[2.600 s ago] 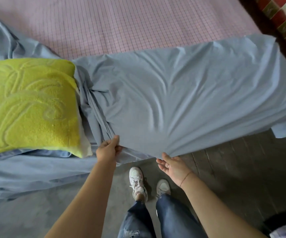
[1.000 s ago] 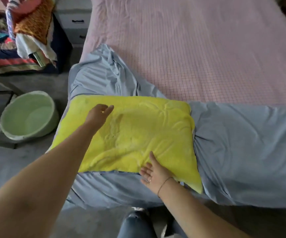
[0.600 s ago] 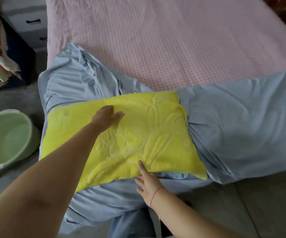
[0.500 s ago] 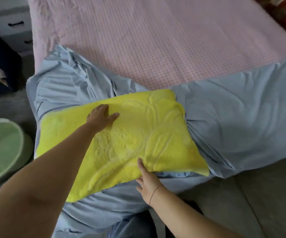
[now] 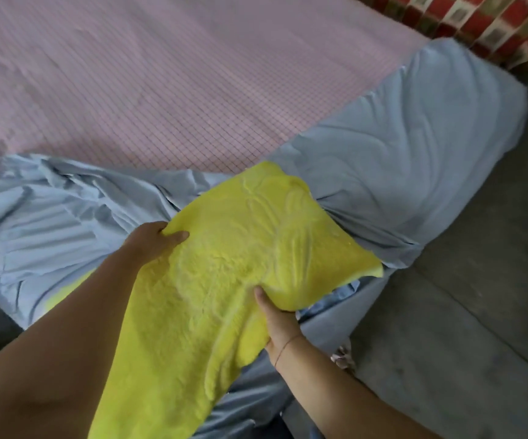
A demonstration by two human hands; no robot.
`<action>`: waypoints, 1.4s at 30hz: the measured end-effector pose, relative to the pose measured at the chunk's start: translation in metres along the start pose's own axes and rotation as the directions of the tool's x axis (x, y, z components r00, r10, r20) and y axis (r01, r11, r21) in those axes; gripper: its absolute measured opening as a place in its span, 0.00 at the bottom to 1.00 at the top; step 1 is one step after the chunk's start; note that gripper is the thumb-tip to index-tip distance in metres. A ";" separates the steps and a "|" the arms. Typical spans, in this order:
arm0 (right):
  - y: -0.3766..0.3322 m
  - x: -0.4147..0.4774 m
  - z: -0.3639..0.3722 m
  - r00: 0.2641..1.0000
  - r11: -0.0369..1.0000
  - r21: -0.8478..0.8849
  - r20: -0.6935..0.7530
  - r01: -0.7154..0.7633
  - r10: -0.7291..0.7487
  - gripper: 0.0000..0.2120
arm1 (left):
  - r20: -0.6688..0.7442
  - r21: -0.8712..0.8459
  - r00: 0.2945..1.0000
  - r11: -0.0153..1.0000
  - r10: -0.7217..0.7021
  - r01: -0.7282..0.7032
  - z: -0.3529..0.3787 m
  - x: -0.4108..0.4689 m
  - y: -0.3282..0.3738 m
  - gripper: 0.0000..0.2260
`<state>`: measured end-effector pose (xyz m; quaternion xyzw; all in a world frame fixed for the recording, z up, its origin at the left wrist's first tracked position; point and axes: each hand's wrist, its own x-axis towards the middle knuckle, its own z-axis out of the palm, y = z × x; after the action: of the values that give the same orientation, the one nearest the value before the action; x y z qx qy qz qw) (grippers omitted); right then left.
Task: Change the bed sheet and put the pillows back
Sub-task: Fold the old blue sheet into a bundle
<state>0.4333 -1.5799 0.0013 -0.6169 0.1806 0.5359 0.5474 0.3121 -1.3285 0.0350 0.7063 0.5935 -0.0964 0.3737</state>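
We're gripping pillow [image 5: 240, 248] both sides: left hand [image 5: 153, 240] pinching far edge, right hand [image 5: 276, 316] clamping near edge. Best lifting it clear so sheet [image 5: 383, 185] isn't dragging along.

Holds a yellow pillow [image 5: 224, 280] in both hands, over a crumpled blue sheet [image 5: 383, 169]. Grips its far edge with the left hand [image 5: 155, 240], fingers curled round it. Pinches its near edge with the right hand [image 5: 276, 321], thumb pressed into the plush face, fingers hidden underneath; wears a thin bracelet [image 5: 283, 348] on that wrist. Looks down on the sheet bunched along the bed's near side, a pink checked cover [image 5: 161, 74] beyond it, grey floor [image 5: 462, 327] at right, red patterned cloth [image 5: 477, 17] top right.
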 end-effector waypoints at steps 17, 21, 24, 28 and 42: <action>-0.156 -0.076 -0.058 0.919 0.894 0.353 0.177 0.275 -0.352 0.27 | 0.127 -0.542 0.945 0.819 0.301 -0.188 -0.062 -0.078 0.170 0.12; -0.233 -0.083 -0.089 0.896 0.846 0.385 0.095 0.369 -0.434 0.31 | 0.113 -0.586 0.907 0.764 0.406 -0.269 -0.058 -0.084 0.254 0.09; -0.298 -0.079 -0.121 0.862 0.812 0.387 0.081 0.436 -0.501 0.24 | 0.089 -0.607 0.886 0.730 0.455 -0.314 -0.048 -0.076 0.322 0.08; -0.386 -0.049 -0.166 0.835 0.779 0.403 0.061 0.481 -0.547 0.08 | 0.073 -0.618 0.873 0.708 0.483 -0.340 -0.023 -0.051 0.416 0.08; -0.637 0.164 -0.282 0.838 0.830 0.268 0.117 0.489 -0.532 0.46 | 0.108 -0.603 0.906 0.751 0.410 -0.268 0.102 0.127 0.667 0.09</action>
<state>1.1385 -1.5520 0.1183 -0.5226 0.0164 0.4005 0.7525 0.9857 -1.3070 0.1654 0.6398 0.4071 0.0747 0.6476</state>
